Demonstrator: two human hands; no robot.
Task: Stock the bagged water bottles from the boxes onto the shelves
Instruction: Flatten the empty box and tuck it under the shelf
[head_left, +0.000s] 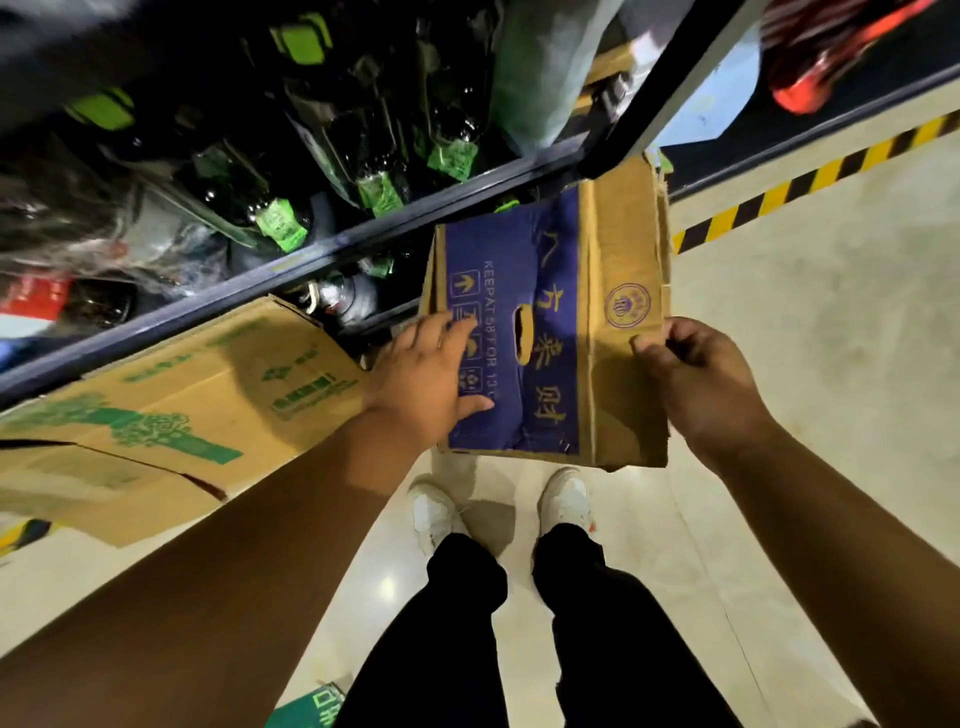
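Note:
A brown cardboard box with a purple printed side (550, 322) is held up in front of the shelf, above my feet. My right hand (691, 384) pinches the edge of its plain brown flap at the right. My left hand (431, 374) lies flat with spread fingers on the purple side at the left. Bagged dark bottles with green labels (280, 218) lie in rows on the dark metal shelf (332, 249) behind the box. What the box holds is hidden.
A second brown box with green print (171, 410) lies on the floor at the left, against the shelf base. Yellow-black hazard tape (810, 176) runs along the floor at the right. My white shoes (566, 499) stand on the pale glossy floor below the box.

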